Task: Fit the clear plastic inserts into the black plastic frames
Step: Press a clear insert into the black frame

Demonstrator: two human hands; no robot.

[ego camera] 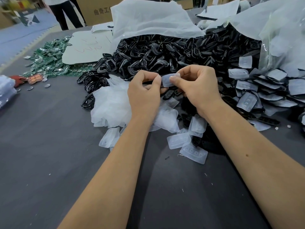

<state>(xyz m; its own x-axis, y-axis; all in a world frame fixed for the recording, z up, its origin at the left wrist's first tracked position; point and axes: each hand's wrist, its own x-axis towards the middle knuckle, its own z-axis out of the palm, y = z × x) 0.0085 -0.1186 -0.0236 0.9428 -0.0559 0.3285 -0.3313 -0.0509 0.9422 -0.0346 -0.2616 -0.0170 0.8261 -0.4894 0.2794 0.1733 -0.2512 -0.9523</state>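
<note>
Loose clear inserts (194, 153) are lying nearest on the grey table (49, 146). Above them, the left hand (145, 91) and right hand (198, 86) are together pinching one clear insert (167, 80) between thumbs and fingers. Farther back, black frames (165, 53) are spilling from a white bag (148, 19).

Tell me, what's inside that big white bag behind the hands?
The white bag lies open toward the person, spilling a heap of black plastic frames onto the table. Only those at the mouth show; whatever sits deeper is covered by the bag.

Two hands (145, 90), one held insert (166, 80)
</note>
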